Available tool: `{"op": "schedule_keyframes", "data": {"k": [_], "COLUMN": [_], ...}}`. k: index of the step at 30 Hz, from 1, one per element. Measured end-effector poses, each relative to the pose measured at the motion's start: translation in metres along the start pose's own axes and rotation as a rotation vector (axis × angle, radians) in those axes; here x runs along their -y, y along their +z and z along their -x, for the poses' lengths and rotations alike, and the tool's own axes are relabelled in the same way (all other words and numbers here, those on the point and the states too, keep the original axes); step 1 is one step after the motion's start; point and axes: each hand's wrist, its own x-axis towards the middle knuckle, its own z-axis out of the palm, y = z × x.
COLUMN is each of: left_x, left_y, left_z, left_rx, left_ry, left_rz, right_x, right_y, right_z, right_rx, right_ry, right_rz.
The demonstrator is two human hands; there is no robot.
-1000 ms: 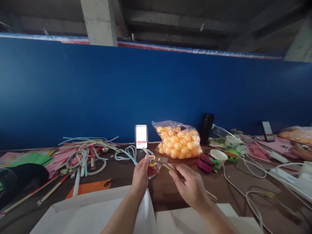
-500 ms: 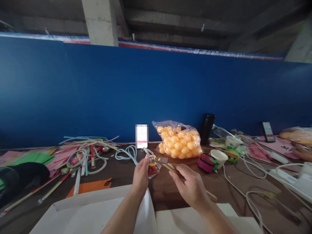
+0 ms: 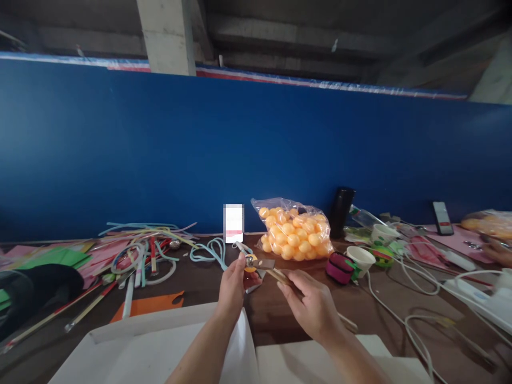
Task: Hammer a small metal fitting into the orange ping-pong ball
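In the middle of the head view my left hand (image 3: 233, 281) is closed, pinching an orange ball (image 3: 251, 264). A small shiny silver round piece (image 3: 249, 261) sits at the ball's near side, by my thumb. My right hand (image 3: 314, 301) is wrapped round a wooden-handled tool (image 3: 280, 277). A flat grey metal blade (image 3: 266, 263) lies at the tool's far end and reaches to the ball; whether it touches cannot be made out. The handle's butt shows beyond my right palm. My left fingers are partly hidden behind the ball.
Behind my hands stand a phone (image 3: 234, 224) and a clear bag of orange balls (image 3: 294, 234). Tubes and coloured paper (image 3: 52, 261) lie left. A purple pouch (image 3: 340, 268), paper cup (image 3: 360, 260) and white cables (image 3: 416, 325) are right. Another person's hand (image 3: 496, 248) shows far right.
The whole scene has shifted very slightly right in view. Both hands keep their grips, and the blade appears at a slightly different angle beside the ball.
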Motion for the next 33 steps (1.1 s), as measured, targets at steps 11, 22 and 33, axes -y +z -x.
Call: {"op": "schedule_keyframes", "data": {"k": [11, 22, 33], "left_x": [0.0009, -0.0003, 0.0002], "left_y": [-0.0006, 0.0006, 0.0012], "left_z": [-0.0009, -0.0001, -0.0009], "left_rx": [-0.007, -0.028, -0.031], "left_ry": [0.002, 0.006, -0.002], "left_rz": [-0.018, -0.026, 0.004], "right_x": [-0.0015, -0.0004, -0.0044], "right_y": [0.0019, 0.0025, 0.0026], "right_z": [0.0009, 0.0002, 0.0024], "right_rx": [0.009, -0.015, -0.076], "right_ry": [0.014, 0.003, 0.026], "right_rz": [0.002, 0.021, -0.009]}}
